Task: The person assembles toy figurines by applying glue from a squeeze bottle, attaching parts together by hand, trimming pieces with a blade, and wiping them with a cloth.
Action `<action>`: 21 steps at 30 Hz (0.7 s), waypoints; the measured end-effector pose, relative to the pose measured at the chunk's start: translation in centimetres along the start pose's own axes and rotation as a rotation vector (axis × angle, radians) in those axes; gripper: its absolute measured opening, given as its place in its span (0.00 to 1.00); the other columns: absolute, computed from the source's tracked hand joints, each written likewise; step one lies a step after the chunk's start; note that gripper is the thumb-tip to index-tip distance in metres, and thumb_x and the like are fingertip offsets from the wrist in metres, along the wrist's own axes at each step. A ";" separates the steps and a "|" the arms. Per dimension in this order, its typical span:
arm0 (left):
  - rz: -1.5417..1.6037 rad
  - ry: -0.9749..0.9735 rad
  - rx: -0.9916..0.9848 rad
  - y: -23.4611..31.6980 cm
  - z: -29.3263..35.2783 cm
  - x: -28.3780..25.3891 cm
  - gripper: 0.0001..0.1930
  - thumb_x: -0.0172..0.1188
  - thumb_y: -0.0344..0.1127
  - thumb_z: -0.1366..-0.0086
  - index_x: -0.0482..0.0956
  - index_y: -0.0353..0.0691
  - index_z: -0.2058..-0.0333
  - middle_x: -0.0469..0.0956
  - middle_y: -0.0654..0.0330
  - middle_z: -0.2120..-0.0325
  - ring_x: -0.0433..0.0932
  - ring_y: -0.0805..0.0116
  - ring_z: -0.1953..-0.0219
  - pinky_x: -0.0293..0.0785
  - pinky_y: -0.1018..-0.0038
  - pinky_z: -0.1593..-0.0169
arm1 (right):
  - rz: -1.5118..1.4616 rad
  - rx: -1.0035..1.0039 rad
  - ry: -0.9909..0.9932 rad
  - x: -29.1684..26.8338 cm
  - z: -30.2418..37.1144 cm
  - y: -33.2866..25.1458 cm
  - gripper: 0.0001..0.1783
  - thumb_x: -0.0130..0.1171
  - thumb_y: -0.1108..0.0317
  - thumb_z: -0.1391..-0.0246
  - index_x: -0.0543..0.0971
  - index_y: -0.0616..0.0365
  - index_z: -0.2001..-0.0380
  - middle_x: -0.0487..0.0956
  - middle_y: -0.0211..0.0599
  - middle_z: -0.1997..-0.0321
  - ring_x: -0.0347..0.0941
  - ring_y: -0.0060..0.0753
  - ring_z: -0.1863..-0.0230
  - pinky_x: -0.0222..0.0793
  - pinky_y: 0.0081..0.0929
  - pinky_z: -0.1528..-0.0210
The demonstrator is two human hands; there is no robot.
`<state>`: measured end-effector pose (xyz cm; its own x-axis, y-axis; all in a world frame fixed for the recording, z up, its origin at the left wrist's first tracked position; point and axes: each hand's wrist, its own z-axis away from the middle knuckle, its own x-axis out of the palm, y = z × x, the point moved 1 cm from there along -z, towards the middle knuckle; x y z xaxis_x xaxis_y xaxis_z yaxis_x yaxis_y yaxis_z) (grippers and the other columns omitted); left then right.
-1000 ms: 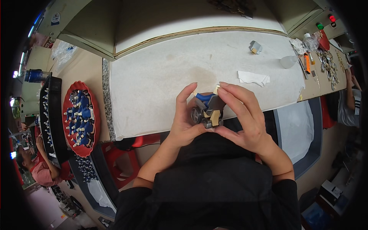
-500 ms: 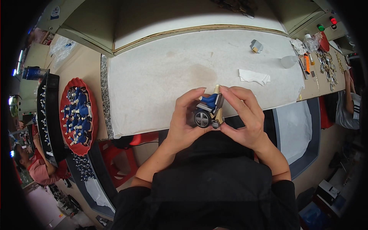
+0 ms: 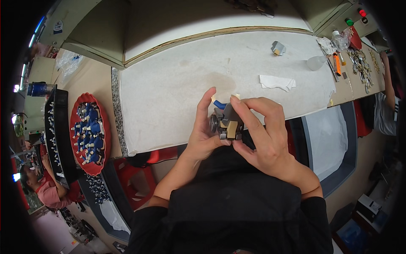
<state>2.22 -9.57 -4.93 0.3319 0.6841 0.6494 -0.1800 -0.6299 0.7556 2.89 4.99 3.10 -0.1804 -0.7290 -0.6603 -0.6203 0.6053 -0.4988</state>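
Note:
Between my two hands is a small wheelchair figurine (image 3: 231,122), with a dark grey chair back, a beige block low on its rear and a blue arm showing at the top. My left hand (image 3: 202,134) grips its wheel side, thumb at the base and index finger raised beside it. On the other side, my right hand (image 3: 265,134) pinches the top of the chair back with its fingertips, its thumb near the bottom. They hold it over the near edge of the white-covered table (image 3: 169,97). Its front is mostly hidden from me.
Left stands a red scalloped tray (image 3: 107,135) of similar blue figures, beside a long black tray (image 3: 63,139) of small parts. A grey block (image 3: 278,48), tissue (image 3: 277,82), plastic container (image 3: 316,63) and orange cutter (image 3: 337,65) lie right. Co-workers (image 3: 53,194) sit at both sides.
The figurine has been turned: its wheel faced me before, and now the back of the chair does. My left index finger has lifted away from it. The view has shifted slightly.

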 end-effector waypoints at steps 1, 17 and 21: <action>-0.003 0.000 0.001 0.0 0.0 0.1 0.54 0.67 0.25 0.56 0.36 0.52 0.39 0.67 0.50 0.53 0.71 0.58 0.53 0.71 0.67 0.52 | -0.002 -0.002 0.003 0.0 -0.1 0.0 0.39 0.64 0.77 0.77 0.69 0.61 0.51 0.67 0.39 0.59 0.66 0.39 0.61 0.62 0.33 0.59; -0.340 -0.140 0.048 2.0 -0.8 -0.4 0.47 0.66 0.27 0.56 0.47 0.40 0.39 0.70 0.55 0.54 0.69 0.67 0.52 0.64 0.74 0.50 | -0.874 0.543 -0.241 -1.6 0.1 3.8 0.36 0.67 0.67 0.63 0.64 0.57 0.48 0.68 0.37 0.51 0.67 0.27 0.56 0.65 0.24 0.57; -0.687 -0.307 0.112 3.2 -1.1 0.0 0.41 0.66 0.27 0.58 0.58 0.38 0.42 0.71 0.53 0.53 0.71 0.63 0.52 0.64 0.72 0.50 | -0.943 0.622 -0.544 -1.3 0.0 4.5 0.23 0.63 0.74 0.59 0.70 0.61 0.57 0.71 0.33 0.60 0.69 0.22 0.58 0.65 0.22 0.56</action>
<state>0.63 -11.18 -2.43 0.5814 0.8131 -0.0298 0.2499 -0.1436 0.9576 0.31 8.64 1.68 0.5674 -0.8230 0.0255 0.1552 0.0765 -0.9849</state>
